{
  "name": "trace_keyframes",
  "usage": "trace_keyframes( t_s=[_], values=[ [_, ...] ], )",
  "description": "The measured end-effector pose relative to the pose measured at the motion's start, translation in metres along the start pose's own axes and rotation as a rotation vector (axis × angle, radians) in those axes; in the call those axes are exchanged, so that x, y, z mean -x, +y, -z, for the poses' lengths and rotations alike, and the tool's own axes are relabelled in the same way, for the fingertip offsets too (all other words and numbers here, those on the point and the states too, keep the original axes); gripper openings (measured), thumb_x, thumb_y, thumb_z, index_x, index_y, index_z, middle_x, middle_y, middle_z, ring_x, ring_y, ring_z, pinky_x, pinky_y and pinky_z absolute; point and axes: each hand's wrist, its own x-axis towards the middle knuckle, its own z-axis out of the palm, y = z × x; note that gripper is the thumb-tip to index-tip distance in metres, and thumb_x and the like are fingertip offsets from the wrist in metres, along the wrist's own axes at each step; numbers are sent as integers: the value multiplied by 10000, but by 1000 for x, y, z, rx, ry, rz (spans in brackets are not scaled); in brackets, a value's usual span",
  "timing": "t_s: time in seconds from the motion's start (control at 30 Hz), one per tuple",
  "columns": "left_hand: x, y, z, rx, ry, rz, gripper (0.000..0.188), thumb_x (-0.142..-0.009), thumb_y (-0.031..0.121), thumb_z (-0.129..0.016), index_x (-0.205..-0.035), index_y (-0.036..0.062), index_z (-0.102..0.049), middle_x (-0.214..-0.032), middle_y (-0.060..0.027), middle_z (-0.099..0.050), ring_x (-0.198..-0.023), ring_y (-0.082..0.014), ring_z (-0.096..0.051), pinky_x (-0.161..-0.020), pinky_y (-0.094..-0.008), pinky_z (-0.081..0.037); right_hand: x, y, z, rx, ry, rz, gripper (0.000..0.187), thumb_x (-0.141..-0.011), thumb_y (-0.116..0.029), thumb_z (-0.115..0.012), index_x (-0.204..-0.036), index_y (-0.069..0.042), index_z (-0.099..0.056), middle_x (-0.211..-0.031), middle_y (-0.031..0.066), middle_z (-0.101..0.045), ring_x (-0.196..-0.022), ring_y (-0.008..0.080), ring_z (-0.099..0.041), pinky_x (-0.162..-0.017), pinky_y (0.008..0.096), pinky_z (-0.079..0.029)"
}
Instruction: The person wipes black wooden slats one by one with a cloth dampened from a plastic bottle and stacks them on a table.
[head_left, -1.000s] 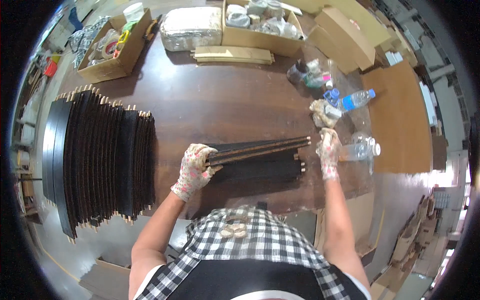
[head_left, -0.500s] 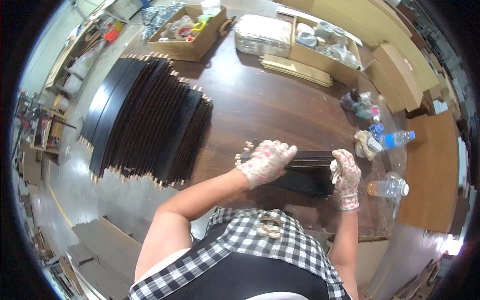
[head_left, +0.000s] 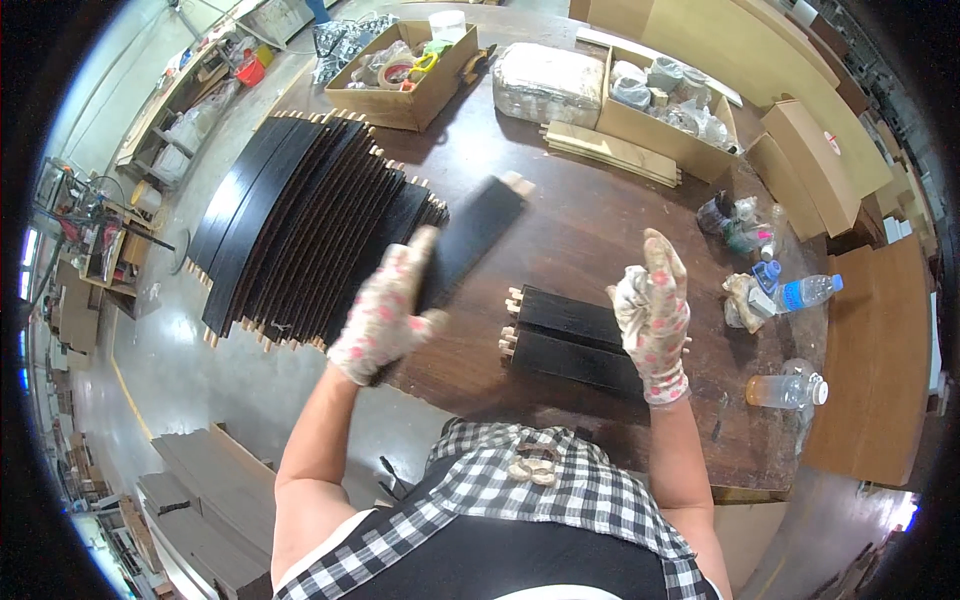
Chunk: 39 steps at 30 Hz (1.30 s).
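My left hand (head_left: 385,315), in a white glove with pink dots, grips a black slat (head_left: 478,232) that slants up and right beneath it. Pale dowel pegs show at the slat's far end, which is smeared by motion. Over the right end of two black slats (head_left: 570,345) lying side by side on the table is my right hand (head_left: 658,320), gloved alike, its fingers stretched upward. Something white and crumpled sits at its thumb; I cannot tell whether that is cloth or glove. Left of my left hand stands a large stack of black pegged slats (head_left: 300,220).
On the brown table (head_left: 480,330) stand an open carton with tape and scissors (head_left: 400,105), a wrapped bundle (head_left: 548,82) and a carton of bags (head_left: 700,155). Pale boards (head_left: 610,152) lie before them. Bottles (head_left: 808,292) and an amber-filled bottle (head_left: 780,391) are at the right.
My left hand has moved left with a black slat, away from the pieces both hands held together. My right hand has let go and its fingers have straightened. The view has shifted slightly.
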Motion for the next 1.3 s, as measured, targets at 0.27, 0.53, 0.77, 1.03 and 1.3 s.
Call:
trace_keyframes(
  t_s=[0.27,0.53,0.77,1.03,1.3],
  values=[
    [-5,-72,-23,-871,185,172,629,-813,333,-698,-1388,211,-477,-1333,-78,-495,-1213,-290,-456,-900,-481,-410,45,3,47,186,91,-313,550,-782,30,-718,-1303,-47,-558,-1328,116,-533,-1072,212,-597,-909,305,-502],
    [-16,-20,-74,-80,159,-259,825,-674,288,-825,-1376,50,-464,-1393,-197,-420,-1289,-375,-395,-1066,-467,-352,104,8,130,98,293,-1024,396,-896,29,-609,-1281,-52,-556,-1087,32,-635,-819,61,-597,-658,192,-495],
    [13,25,-151,-186,-162,-539,879,-584,189,-839,-1379,127,-469,-1334,-133,-449,-1244,-348,-412,-1042,-495,-337,161,-1,109,111,113,-1272,504,-811,-159,-751,-1275,-67,-577,-1095,65,-650,-962,147,-613,-841,288,-502],
    [-5,33,-134,-152,-89,-560,796,-572,192,-827,-1309,120,-536,-1163,-94,-509,-1088,-298,-472,-937,-475,-364,140,-23,108,130,274,-1174,435,-823,-149,-720,-1235,-67,-608,-1115,87,-662,-980,173,-632,-855,297,-497],
    [-46,-1,-153,43,-63,-426,740,-584,188,-850,-1259,75,-567,-1257,-149,-554,-1187,-352,-506,-1003,-483,-394,94,17,98,173,501,-894,427,-883,-20,-627,-1291,2,-504,-1121,105,-558,-1006,189,-625,-833,272,-551]
  ],
)
